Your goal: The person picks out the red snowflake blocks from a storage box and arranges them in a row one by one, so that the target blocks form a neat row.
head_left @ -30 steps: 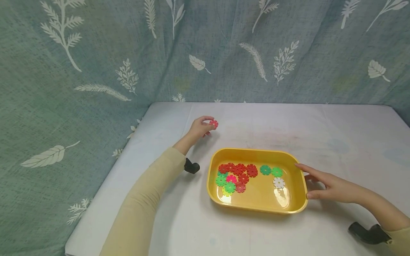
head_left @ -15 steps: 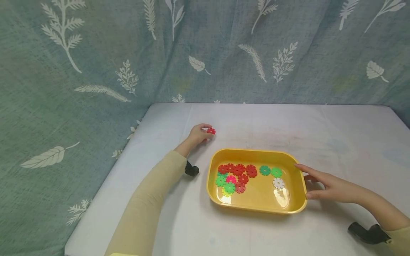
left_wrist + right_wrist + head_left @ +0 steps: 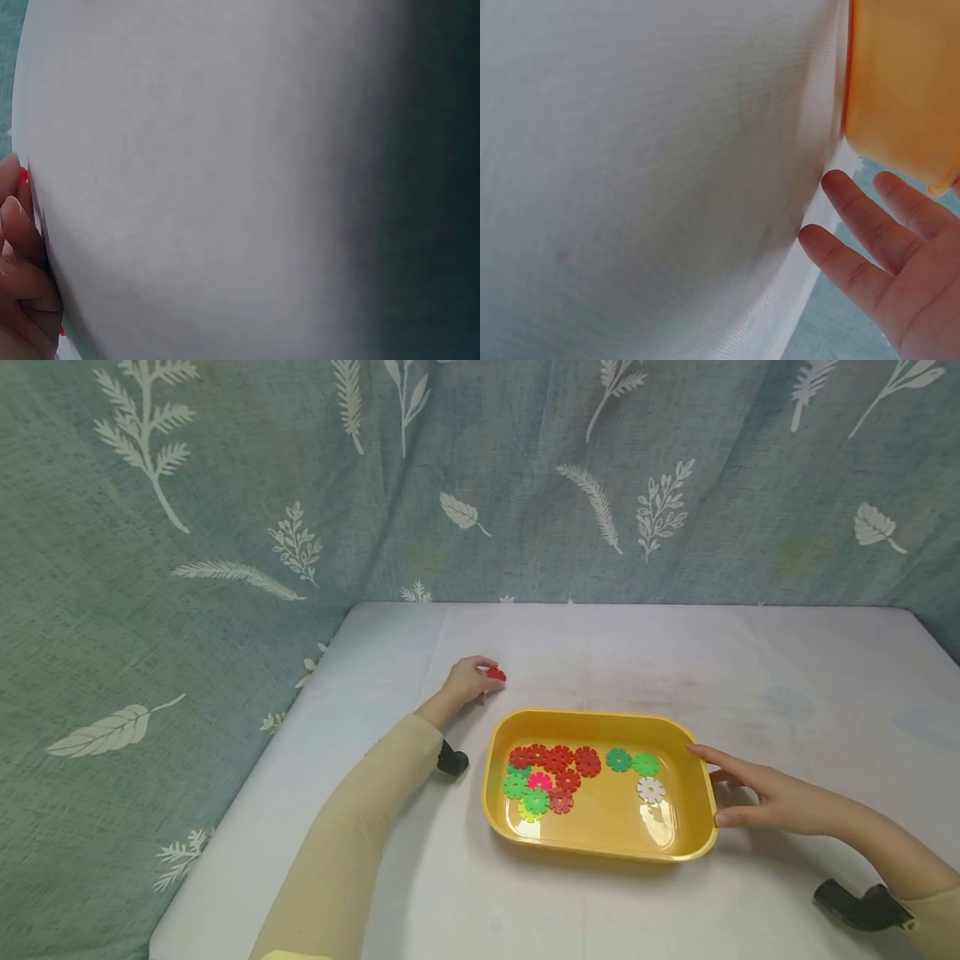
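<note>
Near the back left of the white table, my left hand (image 3: 467,682) pinches a red notched plastic disc (image 3: 497,674) between thumb and fingers. A bit of red also shows under that hand; its shape is mostly hidden. In the left wrist view, only a sliver of the red disc (image 3: 23,174) appears by the fingertips. A yellow plastic tray (image 3: 600,852) stands to the right of that hand, with several red, green, pink, yellow and white notched discs (image 3: 587,762) inside. My right hand (image 3: 776,797) touches the tray's right end, its fingers (image 3: 855,210) spread and fairly straight.
The white-covered table (image 3: 810,693) reaches back to a green-blue leaf-patterned cloth (image 3: 525,485), which also hangs along the left. Black wrist mounts (image 3: 862,906) stick out beside both forearms.
My left hand has come down and nearer with the red disc, toward the tabletop, and the disc shows less of its face. The right hand and the tray stay put.
</note>
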{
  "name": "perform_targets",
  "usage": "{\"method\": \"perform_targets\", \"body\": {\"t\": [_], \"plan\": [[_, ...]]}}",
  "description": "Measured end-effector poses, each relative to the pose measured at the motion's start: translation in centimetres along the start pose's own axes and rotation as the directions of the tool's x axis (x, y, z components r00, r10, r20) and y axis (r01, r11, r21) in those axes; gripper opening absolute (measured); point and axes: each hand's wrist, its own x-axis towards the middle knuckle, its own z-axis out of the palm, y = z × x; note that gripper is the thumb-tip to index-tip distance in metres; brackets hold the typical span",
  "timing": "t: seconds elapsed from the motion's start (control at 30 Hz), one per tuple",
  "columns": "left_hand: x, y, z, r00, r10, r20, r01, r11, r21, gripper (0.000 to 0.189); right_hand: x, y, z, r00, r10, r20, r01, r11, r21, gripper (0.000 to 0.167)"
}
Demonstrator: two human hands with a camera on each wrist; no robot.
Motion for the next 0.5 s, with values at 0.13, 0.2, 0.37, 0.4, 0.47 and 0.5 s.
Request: {"method": "perform_targets", "body": {"t": [0.13, 0.2, 0.37, 0.4, 0.47, 0.5], "plan": [[0.12, 0.02, 0.01, 1.0, 0.002, 0.001, -0.002, 0.999, 0.044, 0.043, -0.05, -0.05, 0.0, 1.0, -0.001, 0.003, 0.001, 1.0, 0.008, 0.078], [0.11, -0.01, -0.03, 1.0, 0.009, 0.001, -0.009, 0.998, 0.069, 0.042, -0.05, -0.11, 0.0, 1.0, -0.001, 0.002, 0.001, 1.0, 0.009, 0.078], [-0.03, -0.07, -0.15, 0.999, 0.034, 0.0, -0.033, 0.989, 0.143, 0.04, -0.07, -0.19, 0.03, 1.0, -0.007, -0.007, 0.007, 1.0, 0.009, 0.078], [-0.08, -0.06, -0.18, 0.999, 0.037, -0.001, -0.037, 0.988, 0.153, 0.04, -0.08, -0.19, 0.02, 1.0, -0.009, -0.009, 0.009, 1.0, 0.006, 0.078], [-0.18, -0.04, -0.26, 0.999, 0.05, -0.001, -0.049, 0.986, 0.16, 0.039, -0.08, -0.2, -0.01, 1.0, -0.009, -0.009, 0.009, 1.0, 0.001, 0.078], [-0.2, -0.02, -0.3, 0.998, 0.059, -0.004, -0.058, 0.985, 0.164, 0.039, -0.09, -0.21, -0.03, 1.0, -0.008, -0.01, 0.008, 1.0, -0.007, 0.078]]}}
